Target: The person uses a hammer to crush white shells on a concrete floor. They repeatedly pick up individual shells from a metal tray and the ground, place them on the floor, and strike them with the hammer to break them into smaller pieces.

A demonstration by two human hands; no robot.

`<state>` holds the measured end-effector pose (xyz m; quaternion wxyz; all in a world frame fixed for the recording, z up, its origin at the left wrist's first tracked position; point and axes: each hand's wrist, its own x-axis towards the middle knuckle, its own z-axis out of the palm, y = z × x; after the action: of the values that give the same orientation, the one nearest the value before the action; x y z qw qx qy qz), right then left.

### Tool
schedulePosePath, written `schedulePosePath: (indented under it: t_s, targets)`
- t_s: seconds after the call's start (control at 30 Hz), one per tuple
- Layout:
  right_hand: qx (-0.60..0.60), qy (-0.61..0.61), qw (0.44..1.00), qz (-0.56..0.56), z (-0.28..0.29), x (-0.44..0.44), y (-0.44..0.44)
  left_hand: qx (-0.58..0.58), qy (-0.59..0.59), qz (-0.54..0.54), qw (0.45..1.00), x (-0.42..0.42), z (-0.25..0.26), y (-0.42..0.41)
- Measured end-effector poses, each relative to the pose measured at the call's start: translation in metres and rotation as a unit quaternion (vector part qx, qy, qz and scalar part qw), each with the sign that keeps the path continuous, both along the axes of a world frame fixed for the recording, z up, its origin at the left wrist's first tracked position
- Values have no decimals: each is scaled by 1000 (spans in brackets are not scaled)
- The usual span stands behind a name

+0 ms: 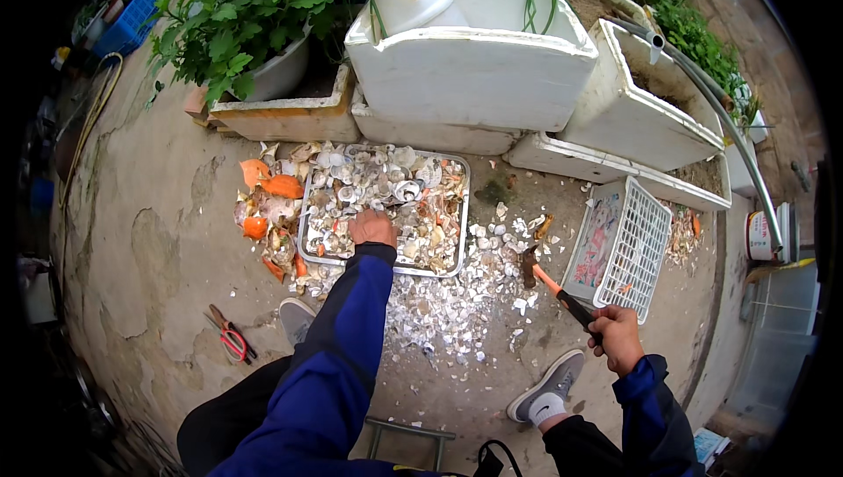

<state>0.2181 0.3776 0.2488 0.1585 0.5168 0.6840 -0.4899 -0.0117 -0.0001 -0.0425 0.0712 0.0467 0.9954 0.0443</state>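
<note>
My left hand (373, 227) reaches into a shallow metal tray (465, 214) and touches the shells in it; its fingertips are hidden among them. Whole and broken seashells (402, 160) fill the tray, with small orange bits mixed in. In my right hand (616, 339) is a hammer (550, 283) with a black and orange handle, its dark head just above the concrete to the right of the shells. Crushed shell fragments (438, 309) spread over the ground between my feet and the tray. Orange peel-like pieces (283, 186) and scraps lie along the tray's left side.
White foam planter boxes (467, 75) stand behind the tray, one holding a white jug with a yellow handle (421, 0). At right, a plastic basket (635, 250) lies tipped on its side. Red-handled pliers or shears (230, 339) rest on the ground at left. A metal stool frame (411, 432) is below me.
</note>
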Motion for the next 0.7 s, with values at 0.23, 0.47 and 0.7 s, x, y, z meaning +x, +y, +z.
schedulePosePath:
  t_s: [0.23,0.47,0.7]
  targets:
    - [-6,5,1000,20,0,-12,-9,-85,-71,34,993,-28,-55,-21]
    - [6,-6,1000,14,2,-1,-1,112,-50,91,988,-16,17,-8]
    - [12,-9,1000,14,6,-2,3,292,-27,51,955,52,46,67]
